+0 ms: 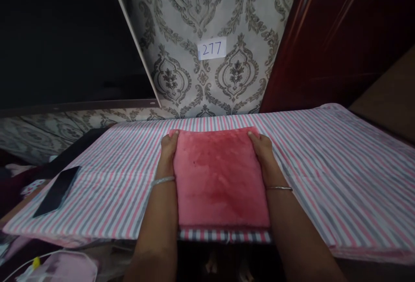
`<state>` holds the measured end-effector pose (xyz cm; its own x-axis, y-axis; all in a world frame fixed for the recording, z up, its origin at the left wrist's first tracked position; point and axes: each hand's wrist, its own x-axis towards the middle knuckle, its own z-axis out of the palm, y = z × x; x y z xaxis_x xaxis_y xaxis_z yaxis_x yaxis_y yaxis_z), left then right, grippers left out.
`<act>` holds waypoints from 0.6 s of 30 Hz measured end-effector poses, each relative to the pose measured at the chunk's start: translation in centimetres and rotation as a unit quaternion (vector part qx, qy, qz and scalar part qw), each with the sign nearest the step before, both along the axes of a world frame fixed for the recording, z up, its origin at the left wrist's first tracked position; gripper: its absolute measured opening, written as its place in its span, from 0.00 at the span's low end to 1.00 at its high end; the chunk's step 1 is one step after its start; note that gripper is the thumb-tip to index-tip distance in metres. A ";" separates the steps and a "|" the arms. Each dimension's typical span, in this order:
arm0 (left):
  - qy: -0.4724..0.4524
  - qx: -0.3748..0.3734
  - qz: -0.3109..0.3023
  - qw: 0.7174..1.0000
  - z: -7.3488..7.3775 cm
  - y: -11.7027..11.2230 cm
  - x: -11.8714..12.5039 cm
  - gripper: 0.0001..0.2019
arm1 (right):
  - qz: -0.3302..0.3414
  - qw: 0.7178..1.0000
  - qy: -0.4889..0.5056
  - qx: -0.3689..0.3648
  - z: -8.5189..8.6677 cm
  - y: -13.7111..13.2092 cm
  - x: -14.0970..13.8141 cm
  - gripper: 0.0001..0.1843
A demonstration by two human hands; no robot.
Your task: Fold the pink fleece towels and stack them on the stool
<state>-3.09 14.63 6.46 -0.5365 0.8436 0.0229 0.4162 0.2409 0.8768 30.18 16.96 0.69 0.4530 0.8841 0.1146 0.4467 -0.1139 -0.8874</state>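
A pink, fuzzy square of plush cloth (220, 178) lies in front of me, its near edge close to the table's front edge. At its far left corner my left hand (169, 144) grips the edge, thumb on top. My right hand (262, 146) pinches the far right corner in the same way. The fingers beneath the cloth are hidden on both sides. Darker red patches show in the pile across its middle.
A striped cloth (324, 178) covers the table. A dark phone (58, 191) lies at the left. Behind stand a large black screen (71, 40), a patterned wall with a paper marked 277 (212, 49), and a dark red panel (333, 36).
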 end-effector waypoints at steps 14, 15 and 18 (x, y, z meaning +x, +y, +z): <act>0.108 -0.033 0.054 0.992 -1.8 2.3 -0.8 0.19 | -0.063 0.991 -0.102 -0.057 -0.3 0.3 0.3 0.23; 0.110 -0.040 0.046 0.992 -2.0 2.5 -0.9 0.19 | -0.059 0.991 -0.100 -0.061 -0.4 0.5 0.3 0.23; 0.108 -0.056 0.026 0.992 -2.5 3.0 -0.9 0.19 | -0.048 0.992 -0.093 -0.070 -0.7 0.9 0.3 0.22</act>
<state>-3.97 17.66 3.91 -0.5718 0.8189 0.0494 0.5762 0.3581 0.7347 30.43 17.87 -0.06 0.5189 0.8508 0.0829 0.5818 -0.2804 -0.7635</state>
